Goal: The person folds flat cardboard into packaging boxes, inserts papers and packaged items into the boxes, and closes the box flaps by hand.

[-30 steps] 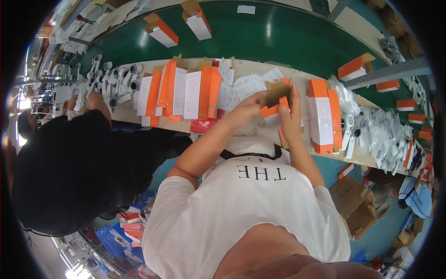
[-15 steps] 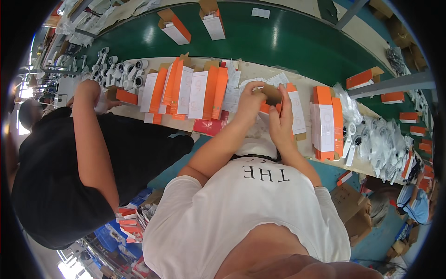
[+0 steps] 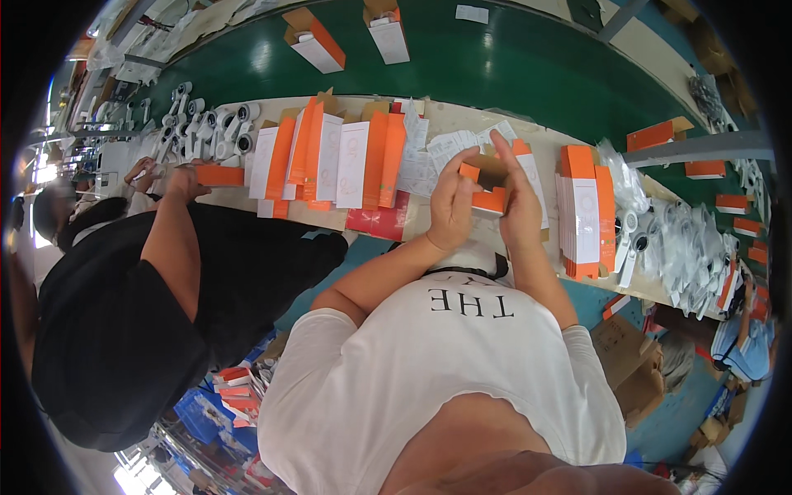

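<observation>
Holding one small orange carton (image 3: 488, 188) above the workbench (image 3: 462, 132), the left hand (image 3: 451, 206) and right hand (image 3: 516, 202) clasp it; its contents are hidden. Two open cartons (image 3: 313, 40) sit on the green belt (image 3: 528, 66).

We wear a white short-sleeved T-shirt with dark block lettering near the collar; forearms and hands bare.

A small orange box (image 3: 488, 183) is between both hands. Orange-and-white cartons (image 3: 330, 157) stand left, another stack (image 3: 584, 210) right; white leaflets (image 3: 437, 153), perhaps labels, lie behind.
</observation>
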A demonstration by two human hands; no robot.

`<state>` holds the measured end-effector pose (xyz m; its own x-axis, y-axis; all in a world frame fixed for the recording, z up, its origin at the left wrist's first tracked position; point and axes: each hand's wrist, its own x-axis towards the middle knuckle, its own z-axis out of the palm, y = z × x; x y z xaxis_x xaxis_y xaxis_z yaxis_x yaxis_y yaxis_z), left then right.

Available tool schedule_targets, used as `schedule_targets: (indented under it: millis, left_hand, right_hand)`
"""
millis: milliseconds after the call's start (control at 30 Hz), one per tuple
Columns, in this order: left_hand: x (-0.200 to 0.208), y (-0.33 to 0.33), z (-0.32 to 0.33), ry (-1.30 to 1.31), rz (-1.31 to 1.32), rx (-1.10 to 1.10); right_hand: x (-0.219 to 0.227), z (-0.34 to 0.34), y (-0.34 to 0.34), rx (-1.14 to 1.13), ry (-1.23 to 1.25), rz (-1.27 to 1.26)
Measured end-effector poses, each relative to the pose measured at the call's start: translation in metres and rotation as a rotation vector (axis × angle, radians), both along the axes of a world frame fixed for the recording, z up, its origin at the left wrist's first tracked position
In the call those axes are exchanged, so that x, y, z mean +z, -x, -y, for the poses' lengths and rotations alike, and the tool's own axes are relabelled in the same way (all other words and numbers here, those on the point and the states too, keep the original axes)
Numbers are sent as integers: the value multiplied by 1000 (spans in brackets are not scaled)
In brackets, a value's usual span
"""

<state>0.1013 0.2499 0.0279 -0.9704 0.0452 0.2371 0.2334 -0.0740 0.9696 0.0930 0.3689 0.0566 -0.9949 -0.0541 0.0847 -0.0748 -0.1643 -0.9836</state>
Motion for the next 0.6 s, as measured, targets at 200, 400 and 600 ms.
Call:
schedule_targets:
  millis: [200, 400, 600]
  left_hand:
    - [24, 8, -4, -53, 33, -132]
    - [11, 11, -2, -349, 245, -290]
    - [14, 13, 1, -129, 318, -226]
  right_hand:
    - [-10, -6, 1, -122, 274, 147]
    - [-10, -16, 5, 11, 258, 123]
    - [-8, -11, 5, 39, 235, 168]
